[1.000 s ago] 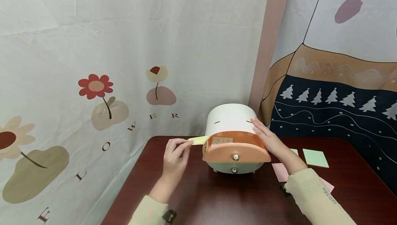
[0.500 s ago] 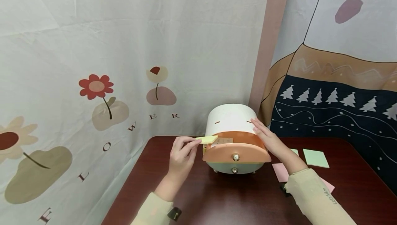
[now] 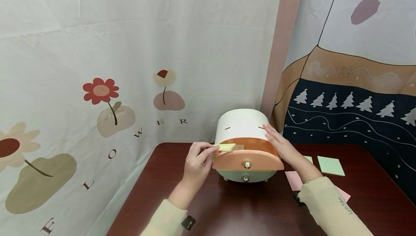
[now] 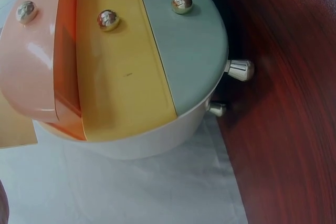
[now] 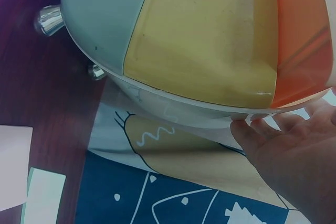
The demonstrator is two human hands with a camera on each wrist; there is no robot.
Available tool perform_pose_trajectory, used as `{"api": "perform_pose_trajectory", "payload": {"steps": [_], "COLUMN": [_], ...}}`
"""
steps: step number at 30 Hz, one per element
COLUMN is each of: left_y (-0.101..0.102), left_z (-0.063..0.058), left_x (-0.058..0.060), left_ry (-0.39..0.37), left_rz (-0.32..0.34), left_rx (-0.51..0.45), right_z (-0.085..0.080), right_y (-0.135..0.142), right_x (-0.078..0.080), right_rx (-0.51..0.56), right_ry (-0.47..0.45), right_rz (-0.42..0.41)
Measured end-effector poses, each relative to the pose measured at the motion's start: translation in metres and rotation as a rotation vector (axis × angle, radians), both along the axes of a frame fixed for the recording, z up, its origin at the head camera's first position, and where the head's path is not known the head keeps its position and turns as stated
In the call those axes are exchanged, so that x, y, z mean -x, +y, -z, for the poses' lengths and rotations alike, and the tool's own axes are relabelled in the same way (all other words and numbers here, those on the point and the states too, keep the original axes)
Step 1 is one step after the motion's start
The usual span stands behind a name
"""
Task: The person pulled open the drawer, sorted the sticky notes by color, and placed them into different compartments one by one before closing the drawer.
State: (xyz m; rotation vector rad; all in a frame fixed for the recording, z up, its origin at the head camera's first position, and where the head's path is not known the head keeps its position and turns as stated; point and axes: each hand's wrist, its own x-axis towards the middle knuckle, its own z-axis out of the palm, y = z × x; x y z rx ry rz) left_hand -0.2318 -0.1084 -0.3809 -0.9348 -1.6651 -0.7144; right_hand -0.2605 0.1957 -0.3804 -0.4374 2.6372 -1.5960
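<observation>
A small white drum-shaped drawer cabinet [image 3: 242, 122] stands on the table. Its top orange drawer [image 3: 248, 161] is pulled out, with a pale card [image 3: 239, 147] inside. My left hand [image 3: 197, 165] pinches a yellow sticky note pad [image 3: 226, 147] between thumb and fingers, over the left part of that drawer. In the left wrist view the pad's corner [image 4: 16, 127] shows at the edge beside the drawer front. My right hand [image 3: 280, 143] rests with extended fingers against the cabinet's right side. The yellow drawer [image 4: 113, 77] and green drawer [image 4: 191, 51] below are closed.
On the dark red table [image 3: 247, 210], a green sticky note pad [image 3: 330, 166] and a pink one [image 3: 294, 180] lie to the right, partly by my right forearm. More green and pink show behind the arm. A printed curtain [image 3: 201, 48] hangs behind.
My left hand has moved right with the yellow sticky note pad, from outside the cabinet's left side to over the open drawer. The right hand has stayed in place.
</observation>
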Motion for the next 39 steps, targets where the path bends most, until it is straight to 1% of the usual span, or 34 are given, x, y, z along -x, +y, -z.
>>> {"api": "perform_pose_trajectory", "payload": {"steps": [7, 17, 25, 29, 39], "left_y": [0.006, 0.014, 0.018, 0.020, 0.023], "left_z": [0.002, 0.001, 0.002, 0.001, -0.004], "left_x": [0.003, 0.006, 0.009, 0.010, 0.008], "left_ry": [0.002, -0.053, -0.059, -0.095, -0.202], "left_rz": [0.006, -0.002, 0.016, 0.022, 0.011], "left_rx": [0.029, 0.066, 0.075, 0.091, 0.117], "right_z": [0.000, 0.003, 0.003, 0.003, 0.004], "right_y": [0.000, 0.001, 0.001, 0.001, 0.001], "right_x": [0.001, 0.004, 0.004, 0.004, 0.005], "right_rx": [0.003, -0.008, -0.018, -0.013, -0.018], "right_ry": [-0.004, -0.004, -0.005, -0.005, 0.005], "right_rz": [-0.002, 0.003, 0.009, 0.008, 0.006]}}
